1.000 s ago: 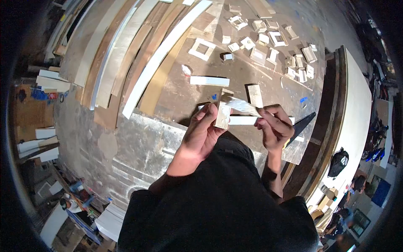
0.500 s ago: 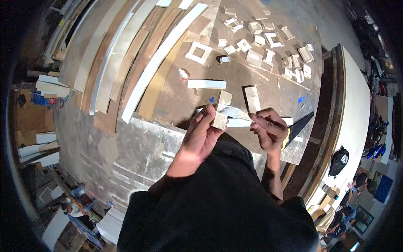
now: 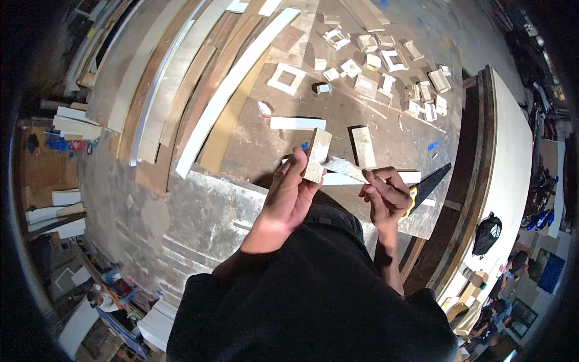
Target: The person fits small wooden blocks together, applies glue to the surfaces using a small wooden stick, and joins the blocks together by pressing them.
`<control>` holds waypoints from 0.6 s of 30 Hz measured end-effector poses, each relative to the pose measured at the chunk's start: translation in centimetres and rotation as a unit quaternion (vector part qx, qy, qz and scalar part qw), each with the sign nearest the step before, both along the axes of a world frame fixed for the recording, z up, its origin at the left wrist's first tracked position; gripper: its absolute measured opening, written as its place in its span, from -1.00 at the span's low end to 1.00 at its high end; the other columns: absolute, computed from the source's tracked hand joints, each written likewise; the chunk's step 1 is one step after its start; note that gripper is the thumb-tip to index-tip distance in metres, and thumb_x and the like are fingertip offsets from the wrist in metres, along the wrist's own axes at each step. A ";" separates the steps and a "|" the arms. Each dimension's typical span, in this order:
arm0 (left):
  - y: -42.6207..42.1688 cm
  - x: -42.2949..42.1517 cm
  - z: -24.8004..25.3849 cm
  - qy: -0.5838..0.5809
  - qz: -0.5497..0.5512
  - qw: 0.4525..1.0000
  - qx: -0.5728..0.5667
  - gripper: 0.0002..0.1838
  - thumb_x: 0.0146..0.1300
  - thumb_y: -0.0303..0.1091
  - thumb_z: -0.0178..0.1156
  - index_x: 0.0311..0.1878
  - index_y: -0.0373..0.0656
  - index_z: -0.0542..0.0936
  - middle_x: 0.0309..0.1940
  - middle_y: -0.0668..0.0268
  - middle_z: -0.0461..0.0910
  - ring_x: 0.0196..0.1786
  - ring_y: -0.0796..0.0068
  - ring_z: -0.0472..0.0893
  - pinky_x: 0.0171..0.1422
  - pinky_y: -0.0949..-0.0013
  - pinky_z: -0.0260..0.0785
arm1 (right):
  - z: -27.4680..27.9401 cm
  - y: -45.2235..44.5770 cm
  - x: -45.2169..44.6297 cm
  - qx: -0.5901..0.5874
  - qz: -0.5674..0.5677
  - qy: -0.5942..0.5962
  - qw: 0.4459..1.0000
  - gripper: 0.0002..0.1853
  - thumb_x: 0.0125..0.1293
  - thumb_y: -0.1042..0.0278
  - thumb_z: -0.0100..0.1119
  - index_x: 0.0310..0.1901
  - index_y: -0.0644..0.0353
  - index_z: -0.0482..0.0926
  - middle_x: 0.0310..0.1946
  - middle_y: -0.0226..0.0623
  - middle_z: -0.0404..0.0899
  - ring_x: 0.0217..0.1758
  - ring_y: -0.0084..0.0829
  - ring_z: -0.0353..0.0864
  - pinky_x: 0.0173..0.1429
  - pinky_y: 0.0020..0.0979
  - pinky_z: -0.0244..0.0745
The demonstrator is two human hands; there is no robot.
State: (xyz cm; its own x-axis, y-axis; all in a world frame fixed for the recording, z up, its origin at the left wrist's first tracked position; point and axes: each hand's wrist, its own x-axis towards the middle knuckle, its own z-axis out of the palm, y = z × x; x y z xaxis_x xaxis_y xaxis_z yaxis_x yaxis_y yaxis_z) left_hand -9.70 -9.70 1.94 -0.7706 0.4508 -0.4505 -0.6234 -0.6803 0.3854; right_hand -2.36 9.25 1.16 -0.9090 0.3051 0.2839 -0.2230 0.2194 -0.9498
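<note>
My left hand is closed around a small wooden block, held up above the table with its thumb along the near side. A thin, flat stick with a whitish, smeared end is pinched between the thumb and fingers of my right hand. Its tip points at the block, with a small gap between them. Under and beyond my hands lie a white strip, a short wooden piece and another white strip. A handsaw with a black blade and yellow on its handle lies beside my right hand.
Several long boards lie across the table's left side. A square wooden frame and several small wooden assemblies are spread at the far side. To the right, a long pale panel carries a black cap. People are visible at the lower edges.
The stick's tip has drawn back from the block's face, as my right hand moved slightly right and toward me. My left hand still holds the block in nearly the same place.
</note>
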 end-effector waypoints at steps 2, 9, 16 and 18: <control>0.1 0.1 -0.2 -0.001 -0.006 1.000 0.010 -0.58 0.41 0.01 0.17 0.09 -0.14 0.54 -0.15 0.36 0.62 -0.14 0.61 0.62 -0.01 0.53 0.51 | 0.2 -0.5 0.0 -0.036 -0.020 -0.014 0.999 -0.73 0.18 0.62 0.34 -0.05 0.26 0.74 -0.27 -0.20 0.63 -0.35 -0.48 0.63 -0.28 -0.53 0.54; 0.4 0.1 0.4 -0.023 0.015 1.000 -0.010 -0.60 0.42 -0.02 0.18 0.08 -0.14 0.54 -0.14 0.38 0.63 -0.11 0.60 0.62 0.03 0.49 0.53 | -0.2 -0.7 0.5 -0.001 -0.017 -0.021 1.000 -0.73 0.21 0.64 0.30 -0.05 0.24 0.74 -0.26 -0.24 0.64 -0.38 -0.54 0.61 -0.36 -0.58 0.51; 0.2 0.2 0.4 -0.023 0.000 1.000 -0.011 -0.60 0.41 -0.01 0.18 0.06 -0.14 0.55 -0.16 0.38 0.62 -0.10 0.58 0.63 0.05 0.49 0.54 | -0.3 -0.7 -1.4 0.093 0.020 0.054 0.994 -0.75 0.29 0.59 0.26 -0.01 0.25 0.72 -0.27 -0.21 0.61 -0.45 -0.56 0.59 -0.43 -0.60 0.48; 0.2 0.0 0.2 -0.023 0.003 1.000 -0.021 -0.59 0.41 0.00 0.19 0.07 -0.14 0.55 -0.16 0.37 0.62 -0.10 0.59 0.63 0.04 0.50 0.54 | -0.5 -0.2 -0.8 0.099 -0.005 0.018 0.995 -0.75 0.29 0.60 0.27 -0.01 0.26 0.72 -0.26 -0.20 0.62 -0.44 -0.57 0.60 -0.42 -0.60 0.48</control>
